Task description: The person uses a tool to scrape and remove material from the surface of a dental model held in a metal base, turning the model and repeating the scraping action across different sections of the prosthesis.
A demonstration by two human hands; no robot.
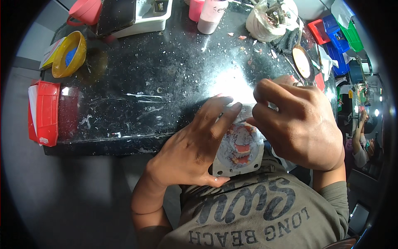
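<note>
A metal dental flask half [256, 161] is held near the table's front edge, against my shirt. Set in it is a grey-white plaster mould [227, 146] with pink denture parts [242, 148] showing in its middle. My left hand [195, 145] grips the flask's left side, fingers over its far end and thumb under the near corner. My right hand [296, 118] is curled above the flask's far right part, thumb and forefinger pinched together. Whatever lies in that pinch is hidden. A shiny, greyish patch [245, 111] shows between both hands' fingertips; I cannot tell what it is.
The black table [124, 83] is strewn with white crumbs. On it stand a yellow bowl [78, 52] with blue contents, a red bin [47, 112], a pink-and-clear bottle [212, 16], a plaster-crusted pot [259, 23] of tools and a small pan [303, 62]. Coloured bins [338, 35] sit right.
</note>
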